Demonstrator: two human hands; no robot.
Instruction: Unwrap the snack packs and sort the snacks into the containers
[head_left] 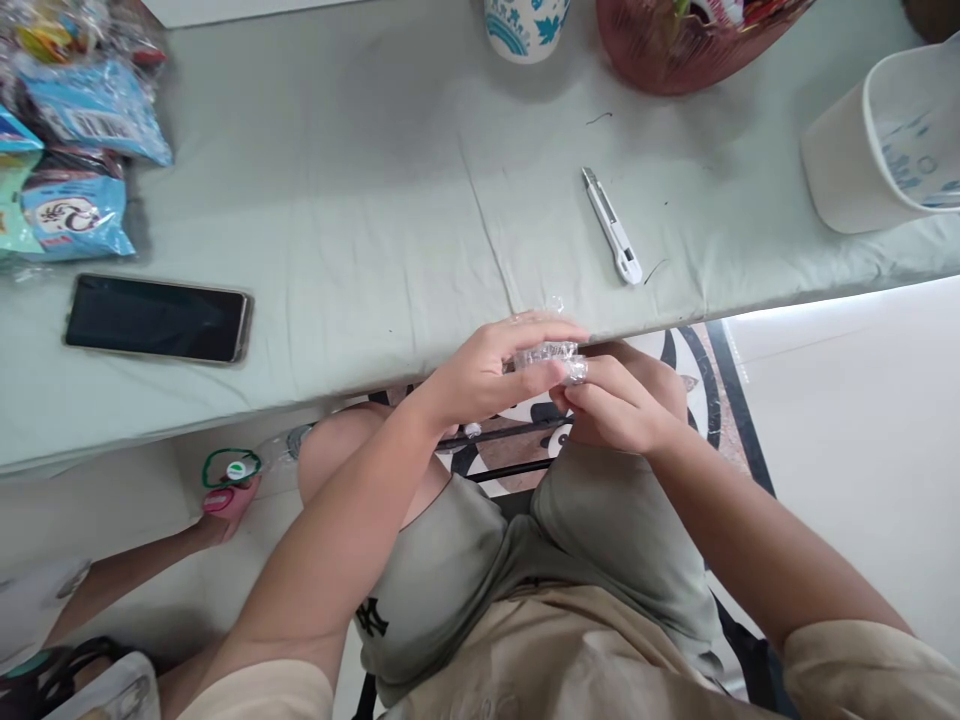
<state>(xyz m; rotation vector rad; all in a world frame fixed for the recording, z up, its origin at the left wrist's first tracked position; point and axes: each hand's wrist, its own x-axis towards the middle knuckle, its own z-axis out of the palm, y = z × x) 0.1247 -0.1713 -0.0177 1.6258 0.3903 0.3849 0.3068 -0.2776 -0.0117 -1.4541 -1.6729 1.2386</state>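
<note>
Crinkled clear plastic (547,353) is held between the two hands at the near edge of the tabletop (337,230), over the gap between the person's knees. The left hand (499,368) closes over it, fingers along the far side and thumb along the near side; the right hand (615,398) pinches its right end. Whatever the plastic wraps is hidden by the fingers and by glare, and no writing on it can be read.

Beyond the right hand lies a white utility knife (611,225), too small in view to show any lettering. To the left, a phone (157,318) lies with a dark screen that shows no text. Behind it, blue packets (79,215) are heaped in clear wrapping; one has a barcode, another a white emblem with dark marks, but their print is too blurred to read. The heap runs off the left edge.

At the top, a paper cup (525,28) with blue leaf prints and a red bowl (667,60) are both cut off, the bowl's contents hard to make out. A white container (836,160) is cut by the right edge.

Below, the grey-green shorts (442,570) bear a dark interlocking "NY" on one leg. At lower left, another person's limb (142,565) reaches in beside a pink item (236,505), unclear in kind.
</note>
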